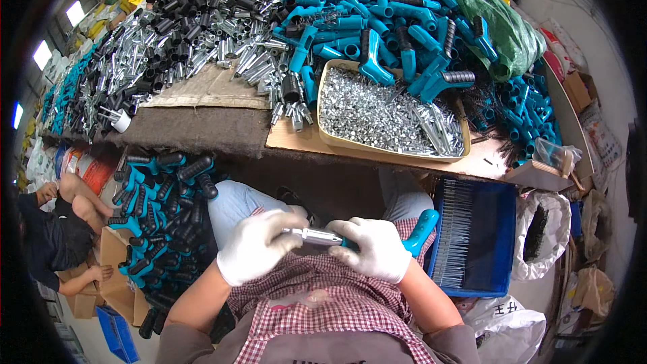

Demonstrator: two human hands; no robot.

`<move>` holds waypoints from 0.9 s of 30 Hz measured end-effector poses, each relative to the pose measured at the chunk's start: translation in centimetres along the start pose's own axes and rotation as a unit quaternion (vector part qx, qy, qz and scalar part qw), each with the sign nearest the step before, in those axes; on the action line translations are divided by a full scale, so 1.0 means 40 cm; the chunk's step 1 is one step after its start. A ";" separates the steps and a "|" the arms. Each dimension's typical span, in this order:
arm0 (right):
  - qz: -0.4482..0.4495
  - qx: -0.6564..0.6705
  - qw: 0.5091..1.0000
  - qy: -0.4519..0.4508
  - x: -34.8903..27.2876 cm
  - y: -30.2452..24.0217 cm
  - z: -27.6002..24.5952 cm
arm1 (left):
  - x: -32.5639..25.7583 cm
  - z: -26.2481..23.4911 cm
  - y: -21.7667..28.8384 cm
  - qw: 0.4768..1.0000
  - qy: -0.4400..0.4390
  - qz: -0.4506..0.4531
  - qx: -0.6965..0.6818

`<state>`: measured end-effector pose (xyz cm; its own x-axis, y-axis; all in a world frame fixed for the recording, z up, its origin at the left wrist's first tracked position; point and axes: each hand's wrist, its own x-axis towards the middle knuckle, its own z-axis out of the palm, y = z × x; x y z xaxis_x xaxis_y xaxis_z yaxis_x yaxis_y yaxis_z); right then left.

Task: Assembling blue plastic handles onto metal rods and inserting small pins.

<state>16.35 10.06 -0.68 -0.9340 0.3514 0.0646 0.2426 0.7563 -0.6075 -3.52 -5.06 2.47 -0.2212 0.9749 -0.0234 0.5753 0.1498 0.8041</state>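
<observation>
Checked apron cloth lay closest to the camera, across the lap of the seated person. Over it, the left hand in a white glove was closed around the silvery metal tube, fingers wrapped over its left end. The right hand, also gloved, clasped the teal handle where tube and handle met, so the piece sat level between both hands, above the knees and below the table's near edge. Whether the tube was fully seated in the handle could not be told.

As a judgement, the job looked well under way but far from finished. Low on the left, beside the person's knee, a heap of assembled teal-and-black pieces filled a cardboard box. On the table, loose metal tubes and black grips covered the far left, and a big mound of bare teal handles rose toward the far right corner. Near the front edge stood a tan tray of small silvery nuts. A blue bin of thin rods stood at the right knee.
</observation>
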 end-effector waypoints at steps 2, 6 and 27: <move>-0.030 0.061 0.997 0.020 0.002 0.017 0.003 | 0.003 0.005 -0.036 0.970 0.058 0.233 0.049; -0.013 0.317 0.945 0.078 0.001 0.059 0.038 | 0.009 0.016 -0.065 0.966 0.188 0.173 -0.040; 0.387 0.308 0.858 -0.143 0.122 0.819 1.123 | 0.060 0.205 -0.269 0.980 -0.129 -0.126 0.081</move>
<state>7.94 11.75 -55.83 -0.6039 0.4008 -0.6890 0.7158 -0.1075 -0.6900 -3.77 -2.98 -11.11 -0.1775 0.9096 -0.3756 0.6495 0.3950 0.6497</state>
